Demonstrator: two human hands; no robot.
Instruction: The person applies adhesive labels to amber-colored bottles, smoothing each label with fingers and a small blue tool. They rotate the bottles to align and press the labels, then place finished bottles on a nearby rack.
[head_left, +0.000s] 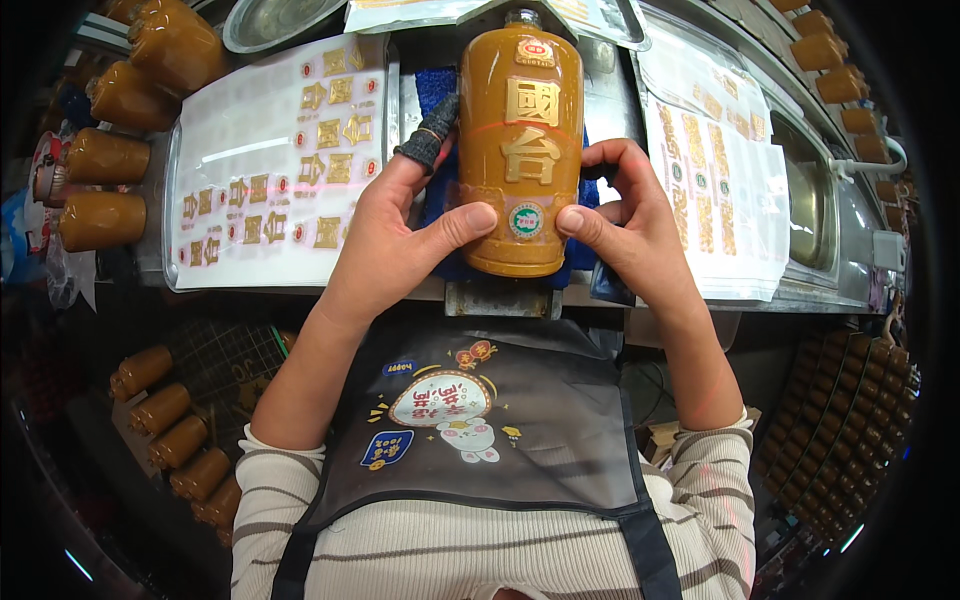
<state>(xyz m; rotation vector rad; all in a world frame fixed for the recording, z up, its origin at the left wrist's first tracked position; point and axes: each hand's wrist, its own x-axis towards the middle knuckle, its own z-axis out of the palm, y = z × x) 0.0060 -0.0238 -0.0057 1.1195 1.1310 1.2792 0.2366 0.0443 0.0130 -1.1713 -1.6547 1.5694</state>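
A glossy brown bottle (487, 161) with raised gold characters lies on a blue cloth (436, 90), its neck pointing away from me. My left hand (409, 225) is at the bottle's left side, thumb pressed near its lower end; a dark knitted cover wraps one finger. My right hand (630, 217) touches the other side, thumb beside a round green-and-white emblem (526, 221) and index finger curled at the edge. A translucent decal band with gold pattern crosses the bottle's lower part under both thumbs. Fingertips behind the bottle are hidden.
On the left, a tray (172, 217) carries a sheet of gold character decals (330, 180). Patterned decal sheets (701, 187) lie right, beside a metal sink (814, 210). More brown bottles (105, 221) stand left and below; a metal bowl (277, 22) is behind.
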